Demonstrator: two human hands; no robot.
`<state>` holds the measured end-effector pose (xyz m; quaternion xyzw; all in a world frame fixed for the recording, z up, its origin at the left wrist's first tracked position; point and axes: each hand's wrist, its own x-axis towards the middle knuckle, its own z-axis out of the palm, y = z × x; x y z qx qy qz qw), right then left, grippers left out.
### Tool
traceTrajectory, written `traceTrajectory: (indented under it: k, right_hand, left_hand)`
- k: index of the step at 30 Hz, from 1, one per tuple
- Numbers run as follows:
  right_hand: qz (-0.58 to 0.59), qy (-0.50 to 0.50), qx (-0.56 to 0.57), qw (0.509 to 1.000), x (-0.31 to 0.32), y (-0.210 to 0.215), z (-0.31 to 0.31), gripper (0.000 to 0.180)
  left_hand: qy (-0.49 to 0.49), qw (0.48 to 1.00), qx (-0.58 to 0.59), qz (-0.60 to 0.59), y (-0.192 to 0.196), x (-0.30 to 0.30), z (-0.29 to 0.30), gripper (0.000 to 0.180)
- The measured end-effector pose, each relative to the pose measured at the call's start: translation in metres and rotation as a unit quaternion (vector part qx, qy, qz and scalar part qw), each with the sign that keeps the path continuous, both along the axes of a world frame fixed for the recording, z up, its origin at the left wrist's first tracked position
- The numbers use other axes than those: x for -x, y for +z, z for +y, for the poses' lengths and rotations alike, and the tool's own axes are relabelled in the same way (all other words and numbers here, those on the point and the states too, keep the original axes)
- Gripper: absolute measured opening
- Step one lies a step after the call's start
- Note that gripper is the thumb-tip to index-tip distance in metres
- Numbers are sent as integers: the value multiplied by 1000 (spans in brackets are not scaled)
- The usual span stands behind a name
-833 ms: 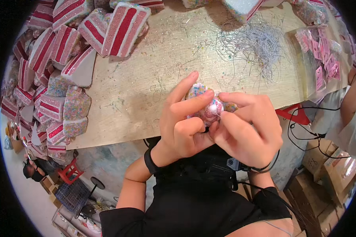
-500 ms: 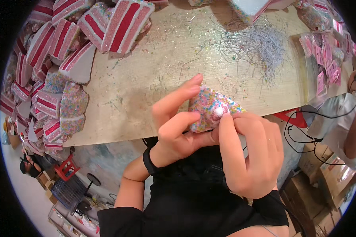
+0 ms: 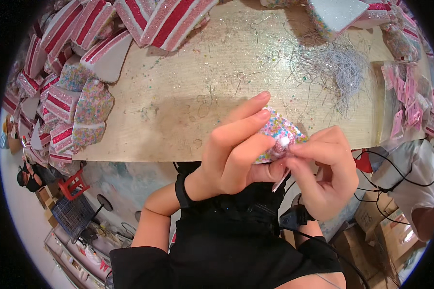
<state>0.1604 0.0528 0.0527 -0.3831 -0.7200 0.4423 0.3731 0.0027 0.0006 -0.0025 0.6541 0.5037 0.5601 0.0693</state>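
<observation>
Grasping the sprinkled wedge [image 3: 281,126] by the near edge of the table [image 3: 149,127], the left hand [image 3: 236,156] curls around its left side; the right hand [image 3: 330,173] has fingertips at its knob [image 3: 283,142], their hold unclear. Grey wires [image 3: 342,70] lie beyond.

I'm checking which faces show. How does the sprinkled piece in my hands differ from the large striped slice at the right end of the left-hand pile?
The sprinkled piece shows many-coloured dots; the striped slice shows red, pink and white bands. The sprinkled piece is held in the left hand; the striped slice lies with the pile, untouched. Fingers partly cover the sprinkled piece, while none cover the striped slice. Both show some pink.
</observation>
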Motion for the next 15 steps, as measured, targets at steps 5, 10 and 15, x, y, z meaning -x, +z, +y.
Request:
traceTrajectory:
  k: [5,10,15]
  right_hand:
    - [2,7,-16,1000,4,-4,2,30]
    - [13,5,-25,1000,5,-6,2,32]
    - [15,-1,-37,999,4,-11,0,34]
  left_hand:
    - [-19,1000,-9,22,1,2,1,31]
    - [-6,999,-14,42,-1,0,-2,33]
    - [-20,999,-19,-23,-7,-3,2,38]
